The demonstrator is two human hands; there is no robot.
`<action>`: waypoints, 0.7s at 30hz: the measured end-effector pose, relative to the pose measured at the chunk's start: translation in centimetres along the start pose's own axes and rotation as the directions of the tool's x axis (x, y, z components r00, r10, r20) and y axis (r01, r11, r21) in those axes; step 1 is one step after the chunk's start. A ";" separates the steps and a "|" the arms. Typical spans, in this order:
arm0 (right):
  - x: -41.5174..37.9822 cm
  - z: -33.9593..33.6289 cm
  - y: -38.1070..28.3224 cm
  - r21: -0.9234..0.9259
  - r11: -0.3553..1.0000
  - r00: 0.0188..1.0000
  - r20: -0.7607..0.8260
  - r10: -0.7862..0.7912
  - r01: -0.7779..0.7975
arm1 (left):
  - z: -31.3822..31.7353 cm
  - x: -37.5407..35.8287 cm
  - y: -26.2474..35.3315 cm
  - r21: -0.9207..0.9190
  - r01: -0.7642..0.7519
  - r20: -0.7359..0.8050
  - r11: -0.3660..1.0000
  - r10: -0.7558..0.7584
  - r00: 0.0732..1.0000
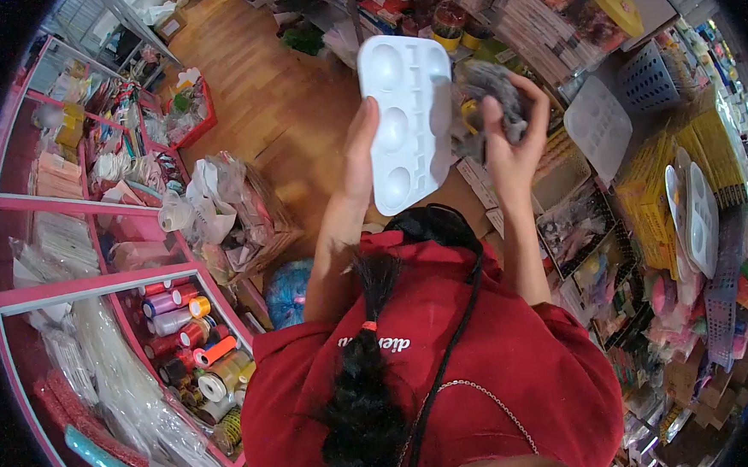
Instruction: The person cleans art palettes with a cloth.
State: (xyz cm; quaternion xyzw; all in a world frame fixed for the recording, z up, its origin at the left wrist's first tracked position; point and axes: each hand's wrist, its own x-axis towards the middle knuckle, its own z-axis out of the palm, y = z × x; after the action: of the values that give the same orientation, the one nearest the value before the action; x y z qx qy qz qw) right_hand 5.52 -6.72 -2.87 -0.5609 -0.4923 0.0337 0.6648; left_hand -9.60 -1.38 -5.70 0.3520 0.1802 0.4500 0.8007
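A white plastic palette [395, 129] with round wells and a row of small slots is held upright near the top centre. My left hand [359, 153] grips its left edge, the fingers hidden behind it. To the right of the palette, my right hand [518, 135] is closed around a grey, fluffy cloth [494, 93]. The cloth is apart from the palette's front face.
Pink shelves [137, 286] with ribbon spools and plastic packs stand at the left. A red basket [204, 115] and a wicker basket [263, 232] sit on the floor. More white palettes [599, 130], yellow packs [651, 208] and crowded goods line the right.
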 end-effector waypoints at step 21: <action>2.8 2.5 -2.5 0.084 0.980 0.839 0.507 -0.200 0.183 | 0.2 -1.7 0.5 0.684 -0.054 0.095 0.727 -0.016 0.995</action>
State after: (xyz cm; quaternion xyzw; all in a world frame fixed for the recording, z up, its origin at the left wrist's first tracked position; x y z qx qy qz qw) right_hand 4.01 -4.19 0.56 -0.4690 -0.7041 0.1230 0.5188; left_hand -10.74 -2.72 -5.25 0.6454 0.2921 0.3425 0.6171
